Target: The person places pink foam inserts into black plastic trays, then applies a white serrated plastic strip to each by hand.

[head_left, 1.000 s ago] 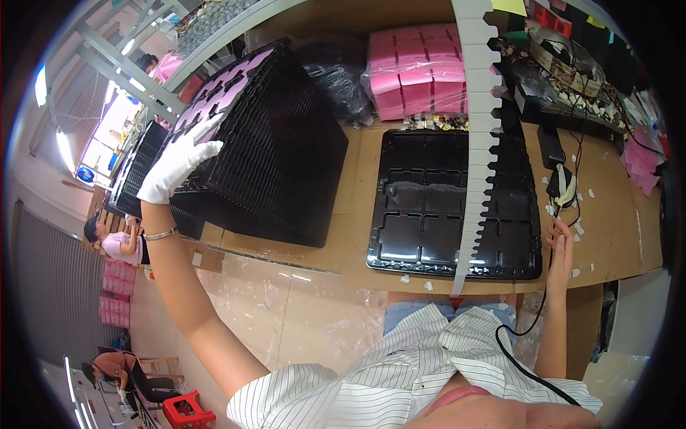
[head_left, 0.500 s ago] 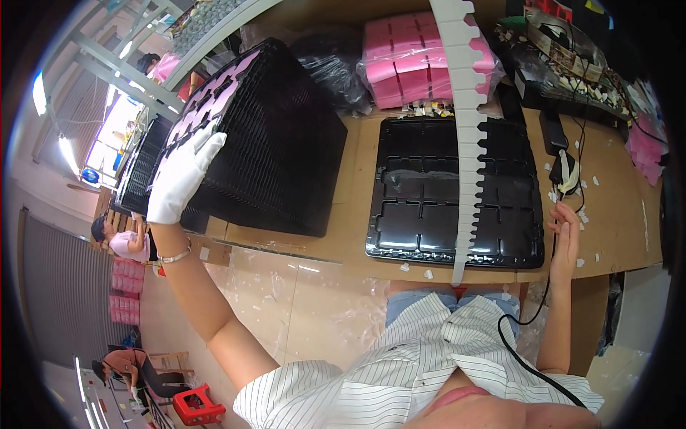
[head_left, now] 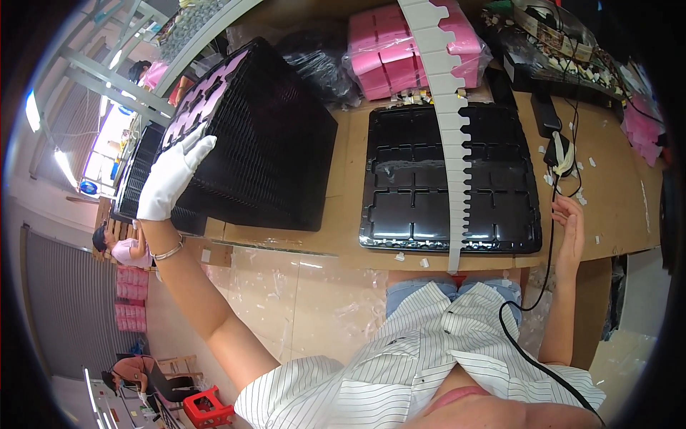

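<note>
My left hand [head_left: 171,179], in a white glove, lies with fingers stretched along the top edge of a tall stack of black plastic trays [head_left: 279,150]. Pink foam pieces [head_left: 207,104] show in the top tray. A single black compartment tray [head_left: 411,175] rests flat on the cardboard-covered table in front of me. Bare and loosely bent, my right hand [head_left: 569,229] is at the table's front edge, right of that tray and beside a black cable [head_left: 549,275]. I see nothing in its fingers. A pale notched strip [head_left: 437,86] crosses the view over the tray.
Plastic-wrapped pink foam blocks [head_left: 379,57] stand behind the tray, beside a black plastic bag [head_left: 318,64]. A cluttered black bin [head_left: 550,68] is at the back right. White scraps dot the cardboard [head_left: 614,207]. Other people work at far left, near a red stool [head_left: 209,407].
The view has shifted slightly, so the trays and foam sit a little higher and further left. My left hand stays at the stack, and my right hand keeps its place by the cable.
</note>
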The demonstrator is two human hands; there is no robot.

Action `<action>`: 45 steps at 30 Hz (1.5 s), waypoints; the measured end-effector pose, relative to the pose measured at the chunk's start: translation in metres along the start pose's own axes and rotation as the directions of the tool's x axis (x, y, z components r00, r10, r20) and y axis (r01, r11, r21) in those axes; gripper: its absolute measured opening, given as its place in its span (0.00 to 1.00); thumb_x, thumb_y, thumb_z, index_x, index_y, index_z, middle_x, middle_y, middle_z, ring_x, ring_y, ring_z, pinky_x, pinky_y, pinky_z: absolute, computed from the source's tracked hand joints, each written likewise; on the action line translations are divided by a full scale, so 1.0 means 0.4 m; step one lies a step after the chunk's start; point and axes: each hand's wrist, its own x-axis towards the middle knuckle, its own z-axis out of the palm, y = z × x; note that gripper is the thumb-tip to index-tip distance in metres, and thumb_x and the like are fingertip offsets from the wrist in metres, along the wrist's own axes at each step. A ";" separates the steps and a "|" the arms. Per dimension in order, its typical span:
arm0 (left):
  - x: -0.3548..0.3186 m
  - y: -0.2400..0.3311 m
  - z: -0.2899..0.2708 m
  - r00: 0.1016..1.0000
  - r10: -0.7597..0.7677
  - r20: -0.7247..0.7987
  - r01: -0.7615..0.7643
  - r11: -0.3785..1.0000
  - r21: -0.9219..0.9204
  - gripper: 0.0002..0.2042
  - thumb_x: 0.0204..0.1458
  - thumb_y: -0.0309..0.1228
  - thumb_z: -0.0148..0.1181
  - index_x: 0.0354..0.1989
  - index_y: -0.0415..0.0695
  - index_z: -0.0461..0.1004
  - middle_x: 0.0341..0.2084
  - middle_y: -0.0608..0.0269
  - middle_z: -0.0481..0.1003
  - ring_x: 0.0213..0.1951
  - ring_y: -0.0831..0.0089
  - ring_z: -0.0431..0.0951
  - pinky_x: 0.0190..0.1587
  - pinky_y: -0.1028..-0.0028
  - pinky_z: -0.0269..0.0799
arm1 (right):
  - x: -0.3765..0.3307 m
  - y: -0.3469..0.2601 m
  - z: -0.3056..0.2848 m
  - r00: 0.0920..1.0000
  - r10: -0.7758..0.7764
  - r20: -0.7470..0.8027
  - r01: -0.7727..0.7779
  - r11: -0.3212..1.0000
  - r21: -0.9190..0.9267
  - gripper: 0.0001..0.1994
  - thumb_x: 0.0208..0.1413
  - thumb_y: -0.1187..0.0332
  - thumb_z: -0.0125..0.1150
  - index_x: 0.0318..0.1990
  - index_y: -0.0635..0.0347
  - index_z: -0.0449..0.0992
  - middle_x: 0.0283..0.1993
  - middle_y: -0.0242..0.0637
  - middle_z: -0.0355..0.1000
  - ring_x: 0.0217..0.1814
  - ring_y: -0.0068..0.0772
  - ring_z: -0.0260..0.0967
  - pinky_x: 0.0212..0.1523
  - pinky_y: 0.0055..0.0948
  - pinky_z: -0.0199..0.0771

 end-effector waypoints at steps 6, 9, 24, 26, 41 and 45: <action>-0.024 0.028 0.028 0.977 0.100 -0.187 -0.081 0.991 0.111 0.29 0.58 0.52 0.54 0.58 0.41 0.71 0.49 0.48 0.76 0.53 0.54 0.75 0.58 0.65 0.66 | 0.002 -0.017 0.021 0.999 0.045 -0.002 -0.045 0.998 0.044 0.16 0.71 0.65 0.39 0.50 0.67 0.71 0.54 0.40 0.67 0.54 0.29 0.68 0.55 0.28 0.68; -0.073 0.187 0.152 0.546 0.390 -0.741 -0.287 0.918 0.272 0.13 0.55 0.35 0.64 0.42 0.40 0.77 0.38 0.56 0.78 0.39 0.62 0.78 0.46 0.67 0.73 | -0.001 -0.082 0.101 0.988 0.072 0.140 -0.087 0.990 0.107 0.10 0.66 0.73 0.49 0.50 0.66 0.72 0.52 0.37 0.68 0.51 0.27 0.70 0.53 0.23 0.69; -0.186 0.547 0.625 0.950 0.143 0.279 0.262 0.123 -0.957 0.11 0.53 0.33 0.68 0.37 0.36 0.81 0.27 0.66 0.80 0.25 0.86 0.73 0.29 0.84 0.68 | -0.017 -0.076 0.335 0.738 0.400 0.544 -0.559 0.814 0.158 0.09 0.54 0.75 0.66 0.42 0.65 0.77 0.37 0.32 0.77 0.38 0.17 0.73 0.43 0.18 0.74; -0.192 0.532 0.632 0.958 0.089 0.273 0.258 0.147 -0.955 0.11 0.53 0.32 0.68 0.38 0.36 0.80 0.27 0.66 0.79 0.26 0.85 0.74 0.29 0.84 0.68 | -0.012 -0.085 0.362 0.771 0.373 0.516 -0.538 0.816 0.213 0.08 0.54 0.73 0.66 0.41 0.64 0.79 0.35 0.32 0.77 0.36 0.17 0.73 0.41 0.18 0.75; -0.139 0.409 0.641 0.980 -0.150 0.130 0.135 0.024 -0.991 0.08 0.54 0.28 0.66 0.38 0.35 0.80 0.28 0.65 0.79 0.26 0.84 0.73 0.29 0.83 0.69 | 0.079 -0.113 0.497 0.670 -0.627 0.398 0.650 0.754 0.094 0.06 0.44 0.77 0.67 0.32 0.59 0.79 0.42 0.37 0.69 0.44 0.42 0.69 0.43 0.33 0.71; -0.110 0.362 0.646 0.962 -0.267 0.050 0.065 0.047 -0.997 0.09 0.55 0.29 0.65 0.39 0.35 0.80 0.28 0.66 0.78 0.27 0.84 0.74 0.30 0.83 0.69 | 0.223 -0.094 0.586 0.690 -0.530 0.493 0.569 0.818 0.084 0.05 0.48 0.71 0.68 0.33 0.57 0.80 0.44 0.35 0.71 0.45 0.37 0.69 0.47 0.28 0.68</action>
